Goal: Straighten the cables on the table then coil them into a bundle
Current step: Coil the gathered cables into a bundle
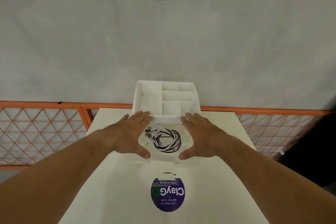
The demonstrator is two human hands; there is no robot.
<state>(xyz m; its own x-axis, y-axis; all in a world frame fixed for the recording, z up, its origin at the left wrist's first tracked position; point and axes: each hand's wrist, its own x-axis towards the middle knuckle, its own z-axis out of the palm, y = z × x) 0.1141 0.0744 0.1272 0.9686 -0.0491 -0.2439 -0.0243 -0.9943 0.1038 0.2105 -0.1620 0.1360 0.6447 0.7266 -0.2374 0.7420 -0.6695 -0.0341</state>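
Observation:
A coiled bundle of black and white cables (164, 139) lies on the white table (116, 187), just in front of a white organiser tray. Several silver plugs stick out at the bundle's left side. My left hand (127, 132) is spread flat to the left of the bundle, fingers straight, thumb pointing toward the cables. My right hand (200, 133) mirrors it on the right side. Both hands frame the bundle without touching it, and their fingertips reach the tray's front rim.
The white divided organiser tray (138, 96) stands at the table's far edge. A round purple sticker (168, 192) lies on the table nearer to me. An orange lattice railing (41, 129) runs behind the table on both sides. A dark shape sits at the right edge.

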